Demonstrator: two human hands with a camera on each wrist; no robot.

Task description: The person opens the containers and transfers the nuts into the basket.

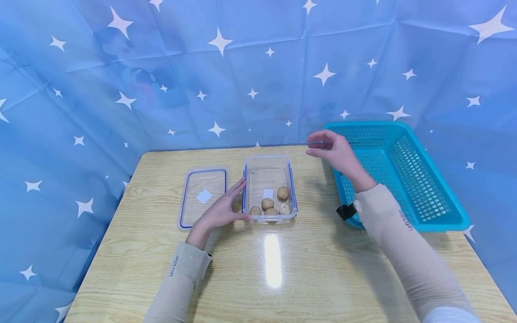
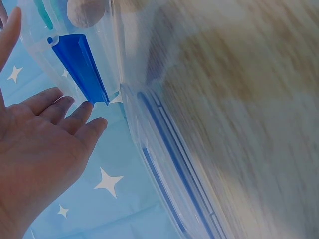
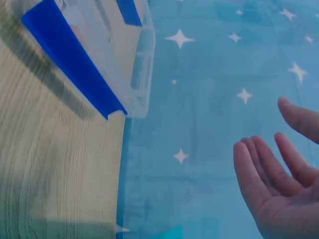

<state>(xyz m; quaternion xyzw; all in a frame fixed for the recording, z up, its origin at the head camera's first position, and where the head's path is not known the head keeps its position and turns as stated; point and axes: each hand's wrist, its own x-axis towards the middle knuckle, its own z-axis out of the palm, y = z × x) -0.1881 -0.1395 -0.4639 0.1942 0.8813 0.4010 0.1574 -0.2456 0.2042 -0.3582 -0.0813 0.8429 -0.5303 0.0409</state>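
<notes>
A clear plastic food container (image 1: 269, 177) with blue side clips stands near the back of the table. Several walnuts (image 1: 267, 203) lie in its front part, beside a white label. My left hand (image 1: 220, 211) is at the container's left side, thumb toward the front corner and fingers stretched along the wall; in the left wrist view the fingertips (image 2: 84, 117) are right by a blue clip (image 2: 79, 67). Raised between the container and a teal basket (image 1: 420, 175) is my right hand (image 1: 333, 150), its fingers loosely bent with nothing between them.
The container's clear lid (image 1: 203, 197), with a blue seal, lies flat to the left of the container. The teal basket sits at the table's right, below my right forearm. A blue star-patterned curtain (image 1: 258, 72) hangs behind the wooden table (image 1: 307, 278).
</notes>
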